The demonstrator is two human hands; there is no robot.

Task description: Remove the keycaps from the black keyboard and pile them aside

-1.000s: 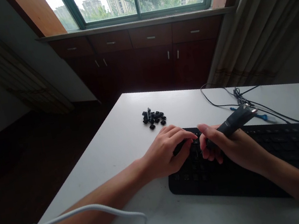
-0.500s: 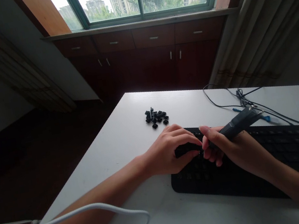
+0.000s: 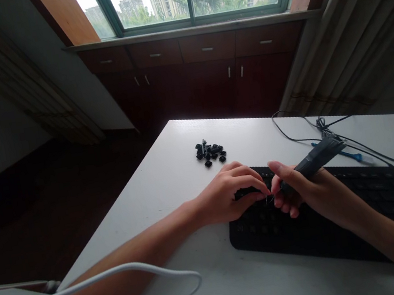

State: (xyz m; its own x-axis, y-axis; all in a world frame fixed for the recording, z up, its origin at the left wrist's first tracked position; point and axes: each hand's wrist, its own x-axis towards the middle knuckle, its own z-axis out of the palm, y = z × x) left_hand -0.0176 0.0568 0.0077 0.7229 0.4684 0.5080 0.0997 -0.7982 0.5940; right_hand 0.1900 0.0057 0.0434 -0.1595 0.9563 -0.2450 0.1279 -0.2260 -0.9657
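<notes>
A black keyboard [image 3: 364, 209] lies on the white table [image 3: 172, 182]. My left hand [image 3: 228, 195] rests on the keyboard's upper left corner, fingertips curled over a key there. My right hand [image 3: 304, 192] grips a dark pen-shaped tool [image 3: 315, 158], its tip angled down at the keys right beside my left fingertips. A small heap of loose black keycaps [image 3: 210, 153] sits on the table beyond my left hand.
Black cables [image 3: 316, 131] and a blue tool [image 3: 351, 156] lie behind the keyboard. A white cable [image 3: 127, 271] loops in front near my left forearm. The table's left edge drops to a dark floor; cabinets and a window stand beyond.
Both hands stay at the keyboard's upper left corner; my left fingers have curled tighter over the key and the tool tip has closed in on them. The view shifted slightly.
</notes>
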